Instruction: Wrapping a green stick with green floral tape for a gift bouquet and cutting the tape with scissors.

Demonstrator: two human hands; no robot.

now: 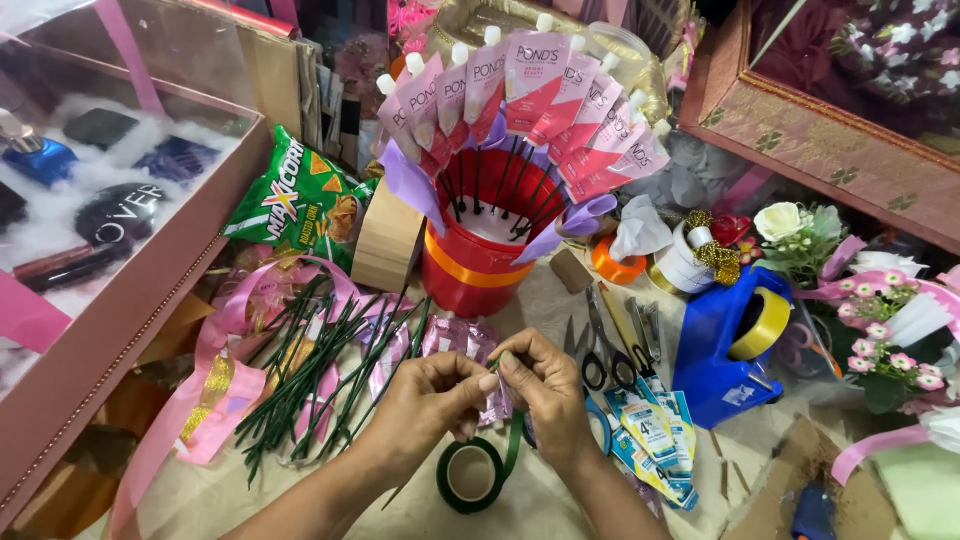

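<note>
In the head view, the left hand [425,400] and the right hand [545,385] meet fingertip to fingertip at the middle of the work surface, both pinched shut on a thin green-wrapped stem [494,366] of which only a short tip shows between the thumbs; how its long axis runs I cannot tell, since the fingers cover most of it. A strip of dark green floral tape [513,445] hangs from the pinch down to the round green tape roll [470,473], which lies flat just below and between the two wrists, about as near one hand as the other. To the left of the left hand lies a loose bundle of dark green wrapped sticks [320,375], their long axes running from near the left wrist up and away. Directly beyond the hands stands a red cylindrical bucket with an orange ribbon band [468,262], with pink sachets [535,95] fanned out on dark sticks above it. Right of the right hand lie black-handled scissors [597,345], and farther right a blue tape dispenser [722,350].
</note>
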